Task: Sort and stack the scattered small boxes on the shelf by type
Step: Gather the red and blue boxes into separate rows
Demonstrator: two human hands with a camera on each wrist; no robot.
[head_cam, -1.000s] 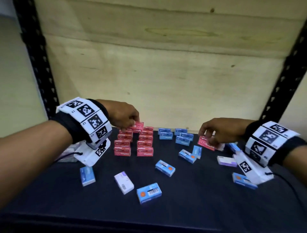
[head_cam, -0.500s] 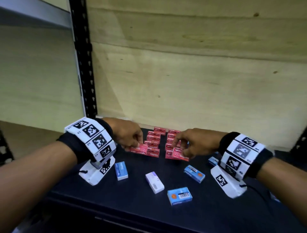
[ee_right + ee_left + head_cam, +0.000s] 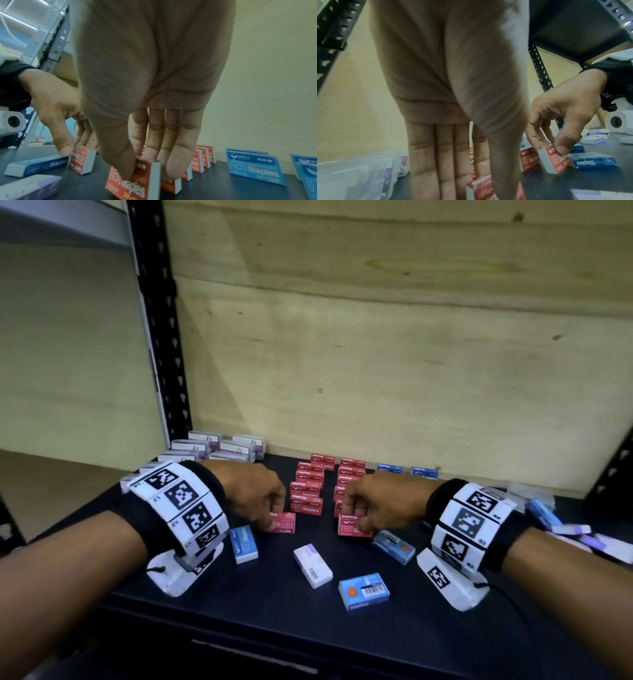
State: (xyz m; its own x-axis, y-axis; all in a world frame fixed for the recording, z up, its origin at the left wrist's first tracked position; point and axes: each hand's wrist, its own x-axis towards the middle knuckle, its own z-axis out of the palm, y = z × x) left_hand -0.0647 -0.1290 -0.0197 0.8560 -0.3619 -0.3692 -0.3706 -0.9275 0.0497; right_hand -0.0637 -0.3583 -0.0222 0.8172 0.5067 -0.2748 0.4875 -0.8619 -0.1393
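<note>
Two rows of red staples boxes (image 3: 307, 494) stand on edge on the dark shelf (image 3: 274, 604). My left hand (image 3: 271, 520) pinches a red box (image 3: 285, 522) at the front end of the left row; in the left wrist view that box (image 3: 482, 188) sits between thumb and fingers. My right hand (image 3: 356, 523) pinches another red box (image 3: 351, 529) at the front of the right row, with thumb and fingers on either face of that box (image 3: 135, 180). Both boxes touch the shelf. Loose blue boxes (image 3: 244, 543) (image 3: 393, 546) (image 3: 363, 590) and a white-purple box (image 3: 312, 566) lie in front.
Clear boxes with purple labels (image 3: 212, 446) are grouped at the back left beside the black upright (image 3: 161, 337). Blue boxes (image 3: 424, 472) stand at the back, right of the red rows. More blue and purple-white boxes (image 3: 575, 534) lie scattered at the right. A plywood wall closes the back.
Both hands came together at the front of the red rows: the left brought its red box down from the row's back, the right carried a red box in from the right scatter.
</note>
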